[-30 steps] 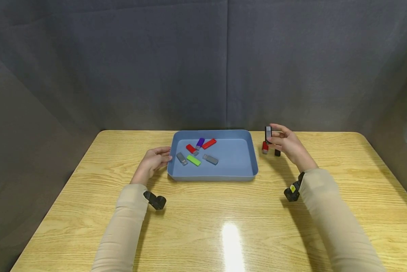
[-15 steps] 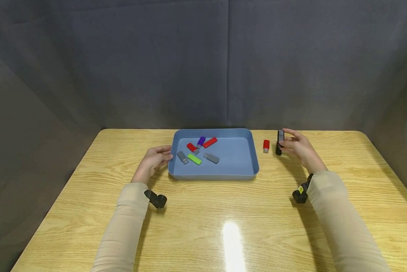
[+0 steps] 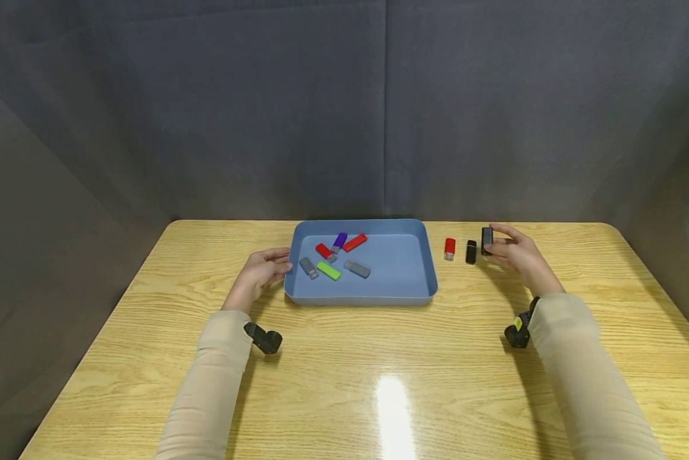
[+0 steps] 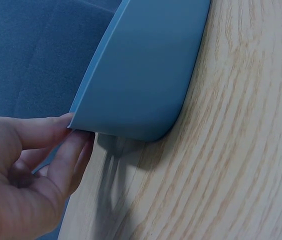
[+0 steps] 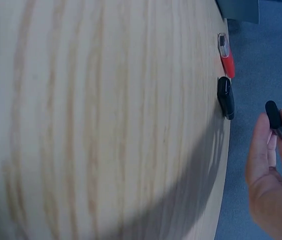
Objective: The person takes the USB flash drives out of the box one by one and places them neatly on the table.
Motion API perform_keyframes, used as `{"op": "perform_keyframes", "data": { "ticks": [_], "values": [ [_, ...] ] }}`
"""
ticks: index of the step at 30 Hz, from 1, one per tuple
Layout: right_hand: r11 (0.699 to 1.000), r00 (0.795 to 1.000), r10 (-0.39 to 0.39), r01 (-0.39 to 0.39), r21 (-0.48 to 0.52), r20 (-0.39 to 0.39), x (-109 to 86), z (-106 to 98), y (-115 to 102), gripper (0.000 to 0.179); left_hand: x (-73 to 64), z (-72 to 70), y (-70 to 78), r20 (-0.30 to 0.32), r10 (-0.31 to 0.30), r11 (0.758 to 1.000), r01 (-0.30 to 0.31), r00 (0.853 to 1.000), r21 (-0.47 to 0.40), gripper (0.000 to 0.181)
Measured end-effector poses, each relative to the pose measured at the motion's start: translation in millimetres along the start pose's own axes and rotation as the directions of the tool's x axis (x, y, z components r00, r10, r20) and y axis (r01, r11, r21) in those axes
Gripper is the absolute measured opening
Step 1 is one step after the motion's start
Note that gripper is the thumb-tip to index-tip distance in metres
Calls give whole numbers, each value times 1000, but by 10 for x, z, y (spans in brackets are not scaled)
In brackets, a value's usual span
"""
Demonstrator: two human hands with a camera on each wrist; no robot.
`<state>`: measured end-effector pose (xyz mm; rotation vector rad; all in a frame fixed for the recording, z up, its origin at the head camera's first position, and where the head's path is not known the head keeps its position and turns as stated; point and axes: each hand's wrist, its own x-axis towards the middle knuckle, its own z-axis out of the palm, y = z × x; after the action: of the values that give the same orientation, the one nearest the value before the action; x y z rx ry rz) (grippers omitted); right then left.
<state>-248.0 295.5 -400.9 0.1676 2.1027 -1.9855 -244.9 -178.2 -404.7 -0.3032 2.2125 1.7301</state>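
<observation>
At the left end of a blue tray (image 3: pixel 402 301), my left hand (image 3: pixel 264 267) pinches the rim between thumb and fingers; the left wrist view shows the fingertips (image 4: pixel 67 121) at the tray's corner. My right hand (image 3: pixel 517 252) holds a dark USB stick (image 3: pixel 487 241) by its edges, upright and raised over the table. Just left of it a black USB stick (image 3: pixel 471 252) lies on the wood, and farther left a red USB stick (image 3: pixel 450 249). Both lie roughly parallel, right of the tray.
Several USB sticks lie in the tray's left half: a green one (image 3: pixel 328 271), a purple one (image 3: pixel 339 241), a red one (image 3: pixel 355 243), a second red one (image 3: pixel 324 251) and grey ones (image 3: pixel 358 269). A dark curtain (image 3: pixel 298 115) hangs behind the wooden table (image 3: pixel 333 370).
My right hand has moved right with the dark USB stick, from above the red stick past the black one, and come slightly lower. My left hand has stayed at the tray.
</observation>
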Motion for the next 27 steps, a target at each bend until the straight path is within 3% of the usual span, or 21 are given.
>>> {"op": "perform_keyframes", "data": {
  "ticks": [5, 15, 27],
  "values": [
    [1000, 1000, 15, -15, -24, -7, -7, -23, 9, 74, 1, 3, -3, 6, 0, 1000, 0, 1000, -6, 51],
    [979, 999, 30, -34, -201, -19, -1, -70, 55, 71, 14, 3, -5, 17, 0, 1000, 0, 1000, -13, 52],
    [966, 998, 45, -55, -252, -46, -4, -153, 118, 72, 3, 3, -6, 8, 3, 1000, -3, 1000, -16, 52]
  ]
}}
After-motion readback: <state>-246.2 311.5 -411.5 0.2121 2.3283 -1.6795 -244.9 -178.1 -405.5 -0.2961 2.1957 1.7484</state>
